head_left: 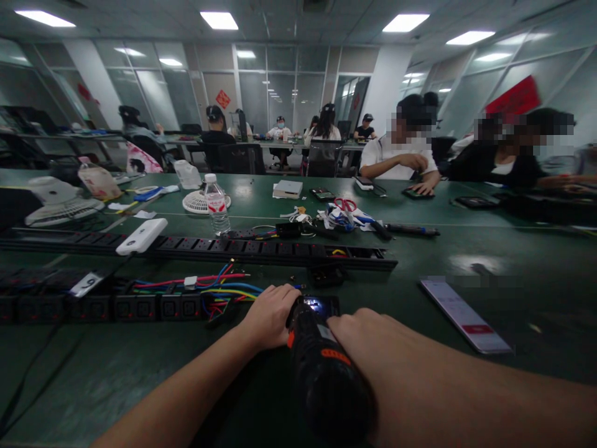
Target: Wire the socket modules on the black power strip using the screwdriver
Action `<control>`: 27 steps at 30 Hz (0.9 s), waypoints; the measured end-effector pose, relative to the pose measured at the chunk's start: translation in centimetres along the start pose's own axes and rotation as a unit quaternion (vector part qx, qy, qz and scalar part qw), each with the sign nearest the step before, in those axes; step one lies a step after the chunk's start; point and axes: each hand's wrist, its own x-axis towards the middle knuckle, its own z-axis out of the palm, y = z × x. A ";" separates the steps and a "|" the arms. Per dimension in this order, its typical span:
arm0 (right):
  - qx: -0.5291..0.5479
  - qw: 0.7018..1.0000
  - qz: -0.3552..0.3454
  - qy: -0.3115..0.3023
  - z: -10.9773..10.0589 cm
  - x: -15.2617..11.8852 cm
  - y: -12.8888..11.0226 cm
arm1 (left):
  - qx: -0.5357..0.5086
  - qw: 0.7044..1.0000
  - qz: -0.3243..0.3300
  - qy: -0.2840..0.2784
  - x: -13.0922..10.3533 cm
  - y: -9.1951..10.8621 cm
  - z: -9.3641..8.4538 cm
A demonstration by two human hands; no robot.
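My right hand (361,336) is closed around a black cordless screwdriver (321,361) with orange marks. Its nose points away from me, and its light shines on a small black part (332,305) on the table. My left hand (273,314) grips the left side of that part with curled fingers; most of the part is hidden behind the tool and hand. Left of it, red, blue and yellow-green wires (233,289) come out of the end of a black power strip (140,307).
Beyond lies a second long power strip (261,247), with a white power bank (142,236) on it. A water bottle (217,205), red-handled scissors (346,205) and a black pen-like tool (410,230) are farther back. A phone (466,317) lies right. A co-worker (396,149) sits opposite.
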 end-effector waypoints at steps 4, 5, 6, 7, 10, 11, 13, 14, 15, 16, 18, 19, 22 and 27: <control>-0.003 1.000 -0.017 0.016 0.4 0.4 0.2 | -0.001 1.000 0.001 0.007 0.0 0.1 0.1; -0.002 1.000 -0.013 0.011 0.5 0.4 0.3 | -0.001 1.000 0.002 0.008 0.0 0.1 0.1; -0.005 1.000 -0.007 0.008 0.6 0.4 0.3 | -0.002 1.000 0.003 0.009 0.0 0.2 0.0; -0.010 1.000 -0.007 0.016 0.7 0.3 0.3 | -0.003 1.000 0.004 0.010 0.0 0.2 0.0; -0.026 0.994 -0.063 0.083 1.1 0.0 0.6 | -0.010 1.000 0.002 0.012 -0.1 0.4 -0.3; -0.030 0.991 -0.079 0.104 1.3 -0.2 0.8 | -0.013 1.000 0.001 0.011 -0.1 0.5 -0.4; -0.028 0.990 -0.084 0.105 1.6 -0.3 1.2 | -0.017 1.000 0.000 0.010 -0.2 0.6 -0.6; -0.027 0.991 -0.081 0.098 1.7 -0.4 1.4 | -0.018 1.000 0.001 0.011 -0.3 0.7 -0.7; -0.026 0.992 -0.077 0.093 1.9 -0.5 1.7 | -0.019 1.000 0.002 0.014 -0.3 0.8 -0.7; -0.026 0.993 -0.075 0.089 2.0 -0.5 1.8 | -0.020 1.000 0.003 0.017 -0.4 0.8 -0.8; -0.032 0.993 -0.073 0.084 2.2 -0.6 2.1 | -0.022 0.999 0.005 0.024 -0.5 0.9 -0.9; -0.037 0.993 -0.071 0.087 2.2 -0.6 2.1 | -0.022 0.999 0.006 0.025 -0.5 1.0 -0.9; -0.049 0.995 -0.057 0.062 2.0 -0.5 2.1 | -0.022 0.999 0.008 0.023 -0.5 1.1 -1.1; -0.067 0.996 -0.041 0.039 2.1 -0.2 2.3 | -0.020 0.999 0.008 0.026 -0.6 1.2 -1.2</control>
